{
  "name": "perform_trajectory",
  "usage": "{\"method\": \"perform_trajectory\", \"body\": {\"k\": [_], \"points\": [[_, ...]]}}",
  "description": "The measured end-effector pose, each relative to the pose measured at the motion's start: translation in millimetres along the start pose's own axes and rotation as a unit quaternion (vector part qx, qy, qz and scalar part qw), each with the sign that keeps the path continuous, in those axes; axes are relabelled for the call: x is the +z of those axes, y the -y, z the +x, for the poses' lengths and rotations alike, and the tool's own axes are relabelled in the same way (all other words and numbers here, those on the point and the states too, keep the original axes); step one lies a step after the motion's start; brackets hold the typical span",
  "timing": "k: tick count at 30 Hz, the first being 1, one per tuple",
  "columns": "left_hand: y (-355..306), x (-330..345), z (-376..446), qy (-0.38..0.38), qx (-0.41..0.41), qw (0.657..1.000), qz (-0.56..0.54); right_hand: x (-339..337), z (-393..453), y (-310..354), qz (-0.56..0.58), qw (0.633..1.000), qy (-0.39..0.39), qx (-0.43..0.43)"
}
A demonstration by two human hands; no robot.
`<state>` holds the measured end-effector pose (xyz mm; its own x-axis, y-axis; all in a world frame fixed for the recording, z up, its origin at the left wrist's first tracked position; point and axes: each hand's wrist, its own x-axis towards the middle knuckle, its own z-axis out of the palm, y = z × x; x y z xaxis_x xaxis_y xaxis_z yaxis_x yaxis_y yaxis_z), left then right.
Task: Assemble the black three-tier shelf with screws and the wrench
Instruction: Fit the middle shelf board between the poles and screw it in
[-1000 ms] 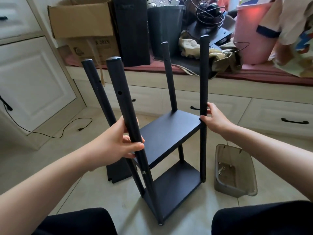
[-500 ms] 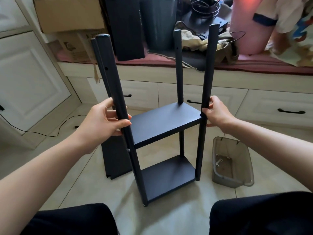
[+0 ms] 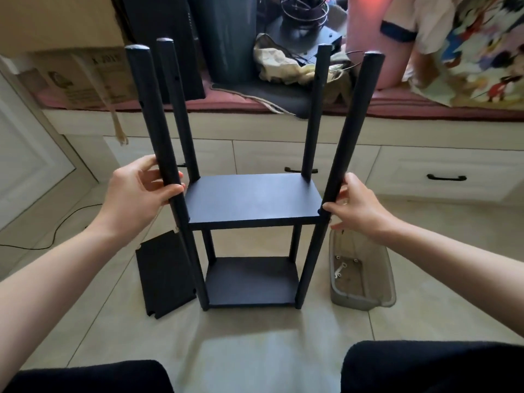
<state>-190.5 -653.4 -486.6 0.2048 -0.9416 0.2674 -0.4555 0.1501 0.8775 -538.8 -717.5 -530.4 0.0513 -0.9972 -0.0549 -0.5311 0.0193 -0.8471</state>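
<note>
On tiled floor, shelf (image 3: pixel 252 199) with four posts, two boards fitted, each hand's fingers gripping one post.

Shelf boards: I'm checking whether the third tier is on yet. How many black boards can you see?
3. Middle board and bottom board sit fixed between the poles; the loose board lies on the floor, left of the frame. None seem hidden.

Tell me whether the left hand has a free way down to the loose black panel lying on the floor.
Probably yes. The left hand now grips the front left post, but the loose panel lies flat on the floor just below it, left of the shelf frame, with nothing on top. It must let go first.
</note>
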Motion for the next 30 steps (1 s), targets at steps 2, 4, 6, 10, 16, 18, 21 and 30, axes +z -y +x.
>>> {"method": "perform_trajectory", "body": {"k": [2,4,6,10,16,18,21,30], "points": [[0,6,8,-0.005,0.015,1.0,0.003,-3,-4,-5,0.006,1.0,-0.008,-0.018],[0,13,12,-0.005,0.023,1.0,-0.001,-4,-4,-11,0.015,0.999,-0.021,-0.027],[2,20,14,0.003,0.025,1.0,-0.003,-8,-3,-16,0.024,0.999,-0.035,-0.025],[4,32,16,0.015,0.03,0.999,0.008,-17,-1,-23,0.031,0.998,-0.049,-0.018],[4,40,19,0.015,0.012,1.0,0.002,-22,-1,-29,0.017,0.998,-0.059,-0.019],[5,37,19,0.011,0.0,1.0,0.007,-21,-3,-29,0.009,0.998,-0.057,-0.023],[8,32,17,0.008,-0.011,1.0,0.026,-19,-3,-29,-0.004,0.998,-0.052,-0.026],[9,23,15,0.027,-0.029,0.998,0.052,-17,-3,-30,-0.016,0.998,-0.061,-0.02]]}}
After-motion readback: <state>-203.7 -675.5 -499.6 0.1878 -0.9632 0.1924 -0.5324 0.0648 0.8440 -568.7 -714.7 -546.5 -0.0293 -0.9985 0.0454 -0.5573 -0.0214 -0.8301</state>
